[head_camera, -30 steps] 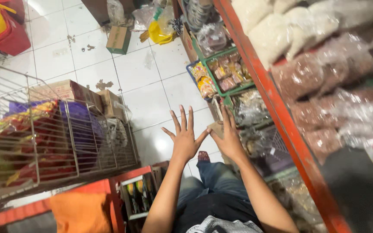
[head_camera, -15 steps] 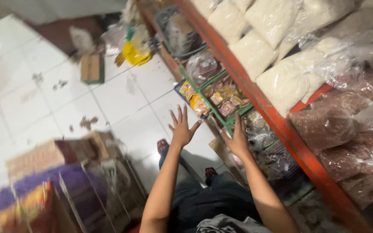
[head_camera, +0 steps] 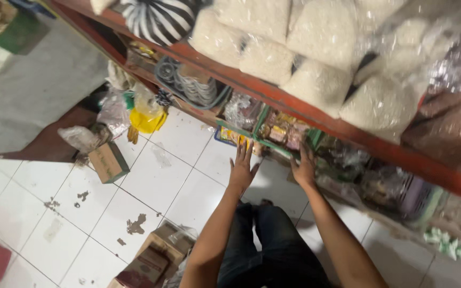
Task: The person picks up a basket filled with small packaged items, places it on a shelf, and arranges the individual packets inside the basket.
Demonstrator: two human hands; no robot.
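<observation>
A long red shelf runs across the top of the view. On it lie about seven clear bags of white grains, packed side by side, and some bags of brown stuff at the right end. The white tiled floor below has dark chipped spots.

Under the shelf sits one green crate. It holds small packets in yellow, red and brown wrappers, all pushed close together. The crate rests low, just above the floor.

Two bare arms reach out toward it. The left hand is flat with its fingers spread, and its fingertips are right at the front edge of the crate. The right hand is also spread and reaches the crate's right corner. Neither hand holds anything.

Two brown cardboard boxes show: one box stands near the wall, and another box sits by the person's left arm. One yellow plastic bag lies on the floor beside a coil of dark hose.
</observation>
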